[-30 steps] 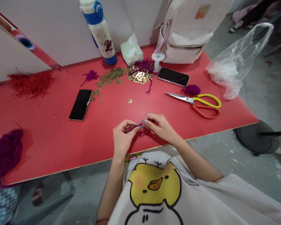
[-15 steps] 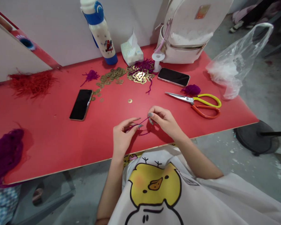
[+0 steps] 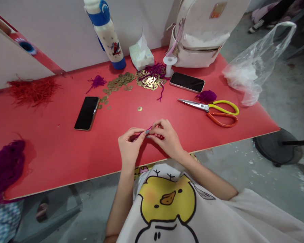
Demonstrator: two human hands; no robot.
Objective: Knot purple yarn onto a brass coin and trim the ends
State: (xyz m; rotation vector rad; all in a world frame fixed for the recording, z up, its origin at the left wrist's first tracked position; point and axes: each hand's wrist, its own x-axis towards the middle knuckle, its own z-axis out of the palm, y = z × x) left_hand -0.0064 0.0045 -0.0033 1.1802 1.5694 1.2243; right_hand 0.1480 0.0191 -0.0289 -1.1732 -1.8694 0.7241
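Observation:
Near the front edge of the red table, my left hand (image 3: 131, 143) pinches a strand of purple yarn (image 3: 149, 128) between thumb and fingers. My right hand (image 3: 167, 138) meets it from the right, its fingertips closed on the same strand. Much of the yarn is hidden by the fingers. Just beyond the hands lies a single gold coin-like disc with a hole (image 3: 140, 108). Farther back are piles of such gold discs (image 3: 120, 81), with purple yarn pieces (image 3: 155, 69) lying on some of them.
Scissors (image 3: 209, 109) and a purple yarn ball (image 3: 208, 96) lie right, below a phone (image 3: 187, 82). Another phone (image 3: 87, 113) lies left, between red strands (image 3: 32, 91) and a purple skein (image 3: 8, 165). Bottle (image 3: 108, 37), tissues (image 3: 142, 57), spool (image 3: 169, 65), backpack (image 3: 200, 37) stand behind.
My right hand has moved left, up against my left hand, and the stretch of yarn between them has shortened. The loose end that hung below is now out of sight.

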